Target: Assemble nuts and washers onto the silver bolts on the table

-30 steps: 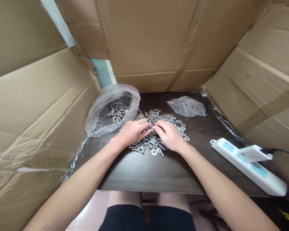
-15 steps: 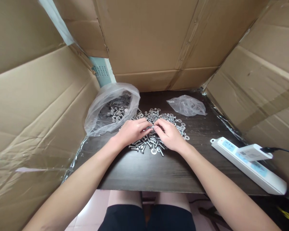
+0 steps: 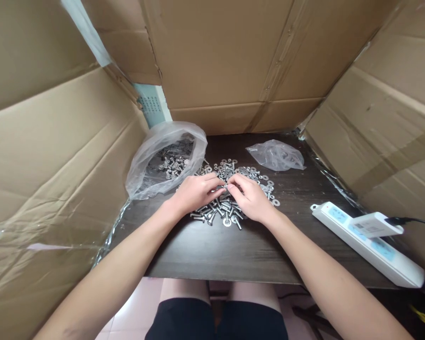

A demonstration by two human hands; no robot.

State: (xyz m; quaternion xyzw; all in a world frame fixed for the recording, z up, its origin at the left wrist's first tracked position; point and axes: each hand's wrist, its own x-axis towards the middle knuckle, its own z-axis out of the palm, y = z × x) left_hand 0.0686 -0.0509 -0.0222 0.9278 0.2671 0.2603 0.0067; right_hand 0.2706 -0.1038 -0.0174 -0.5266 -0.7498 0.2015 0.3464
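Above a heap of metal hardware, my left hand (image 3: 199, 192) and my right hand (image 3: 248, 195) meet fingertip to fingertip. Thumb and fingers of the left are pinched on a small silvery bolt (image 3: 225, 187), mostly covered by the fingers. The right hand's thumb and forefinger close at the bolt's end; whatever small part they grip is hidden. Loose bolts (image 3: 211, 216) lie below the hands, on the near side of the heap. Flat washers (image 3: 276, 202) and small nuts are scattered on its right and far sides.
An open clear plastic bag (image 3: 138, 177) holding more bolts stands at the left. A crumpled plastic bag (image 3: 278, 156) lies back right. On the right is a white power strip (image 3: 368, 250) with a plugged-in adapter (image 3: 375, 225). Cardboard walls (image 3: 233, 56) enclose the dark table (image 3: 212, 257).
The hands keep the same pinched pose, with barely any finger movement. The whole view has shifted very slightly.
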